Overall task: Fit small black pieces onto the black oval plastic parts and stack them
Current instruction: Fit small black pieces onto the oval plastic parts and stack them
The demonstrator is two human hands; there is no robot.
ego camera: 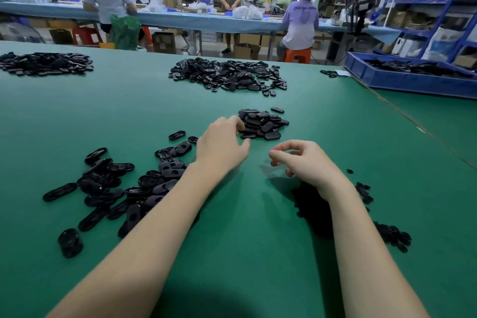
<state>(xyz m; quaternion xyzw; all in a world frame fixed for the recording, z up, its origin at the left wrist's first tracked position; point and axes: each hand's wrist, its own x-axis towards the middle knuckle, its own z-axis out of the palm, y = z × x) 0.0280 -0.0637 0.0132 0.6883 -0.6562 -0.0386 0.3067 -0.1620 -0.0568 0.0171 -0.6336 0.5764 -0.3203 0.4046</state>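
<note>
Two hands: both above the green table, neither plainly carrying a part.
Left hand: fingers curled, tips touching the near edge of the finished stack; grasp cannot tell.
Right hand: fingers loosely bent, released.
Oval parts: left of left fingers.
Small pieces: beside the right wrist.
Advice: lay ovals flat, aligned.

Bare green mat between forearms; oval parts crowd left, small pieces right.
</note>
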